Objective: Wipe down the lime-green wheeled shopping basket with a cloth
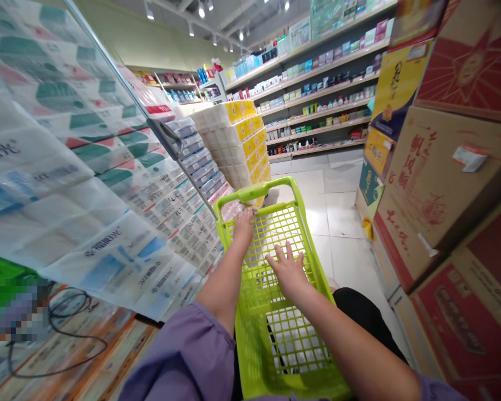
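Two purple sleeves (187, 356) come up from the bottom, and bare arms reach out of them over a bright green basket (298, 223). The basket is right in front of the person, low down, with its near end close to the body. It has lots of little square holes, and the pale floor (346, 267) shows through some of them. The hands are apart from each other. The left hand (244, 217) is at the far end, just below the top bar. Its fingers are blurry, so I cannot tell if they hold on or only touch. The right hand (290, 273) is nearer, with its fingers spread wide over the holes, and I cannot tell if it touches them. Black cloth (365, 320) shows beside the basket on the right. Big white packs (121, 245) are piled high on the left, and a thin metal pole (117, 69) slants in front of them. A black cord (81, 335) curls near the bottom left. Past the basket is a stack of white and yellow packs (221, 142). On the right are a brown box (451, 178) with red writing and a red box (463, 323). Far back, long shelves (317, 148) hold rows of little things.
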Demonstrator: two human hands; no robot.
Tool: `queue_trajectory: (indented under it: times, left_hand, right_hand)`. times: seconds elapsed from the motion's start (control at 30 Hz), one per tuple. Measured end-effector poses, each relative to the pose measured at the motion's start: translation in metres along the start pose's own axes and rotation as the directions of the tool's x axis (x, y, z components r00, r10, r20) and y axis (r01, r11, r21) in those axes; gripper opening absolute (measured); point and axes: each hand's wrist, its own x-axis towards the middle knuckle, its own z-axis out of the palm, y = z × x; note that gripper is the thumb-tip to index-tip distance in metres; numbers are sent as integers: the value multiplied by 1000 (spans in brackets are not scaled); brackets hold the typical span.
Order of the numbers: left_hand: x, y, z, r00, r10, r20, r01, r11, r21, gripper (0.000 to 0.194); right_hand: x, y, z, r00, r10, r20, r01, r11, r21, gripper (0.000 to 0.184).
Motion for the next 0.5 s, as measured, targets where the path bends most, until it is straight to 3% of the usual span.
queue_trajectory:
  times: [0.1, 0.2, 0.3, 0.5]
  left_hand:
    - [-7, 19, 29, 992, 70, 110, -67, 997, -30, 65]
    - [-15, 30, 39, 968, 153, 200, -137, 986, -92, 67]
    - [-20, 18, 30, 960, 156, 232, -137, 986, -93, 65]
    - [-45, -25, -1, 983, 30, 179, -36, 999, 27, 65]
  right_hand:
    - [1, -1, 0, 1000, 2, -5, -2, 1000, -2, 82]
    - [1, -1, 0, 1000, 7, -18, -7, 1000, -1, 79]
    - [1, -2, 0, 1000, 6, -9, -6, 1000, 5, 81]
    - [5, -2, 7, 999, -13, -34, 14, 1000, 15, 85]
